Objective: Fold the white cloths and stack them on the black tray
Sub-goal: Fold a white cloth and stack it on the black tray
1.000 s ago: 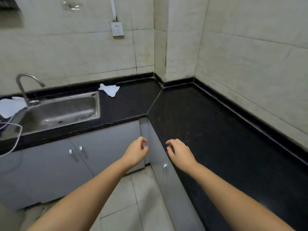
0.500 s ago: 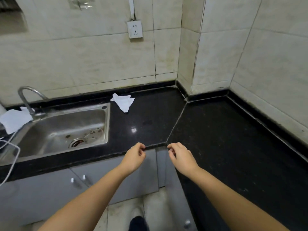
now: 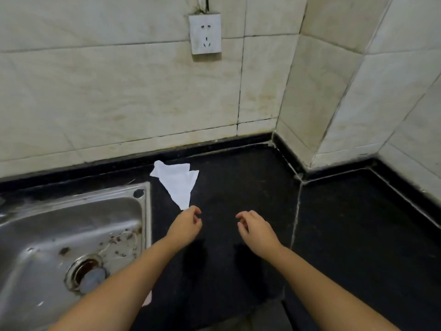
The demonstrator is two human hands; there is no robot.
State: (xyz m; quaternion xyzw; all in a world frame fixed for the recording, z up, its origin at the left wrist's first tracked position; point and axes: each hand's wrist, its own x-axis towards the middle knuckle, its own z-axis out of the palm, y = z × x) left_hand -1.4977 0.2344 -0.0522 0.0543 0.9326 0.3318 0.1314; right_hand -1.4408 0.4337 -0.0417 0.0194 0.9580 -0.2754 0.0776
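Note:
A crumpled white cloth [image 3: 177,181] lies on the black countertop [image 3: 346,235] near the back wall, just right of the sink. My left hand [image 3: 186,224] hovers right at the cloth's near tip with its fingers loosely curled and holds nothing. My right hand [image 3: 254,225] hangs over the bare countertop to the right, fingers also loosely curled and empty. A small white scrap [image 3: 147,299] shows under my left forearm at the sink's edge. No black tray is in view.
A steel sink [image 3: 59,235] with a drain fills the left side. Tiled walls meet in a corner at the back right. A wall socket [image 3: 205,34] sits above the cloth.
The view has moved forward and down toward the counter. Both hands have reached out over the countertop, and my left hand has come up to the cloth's near tip.

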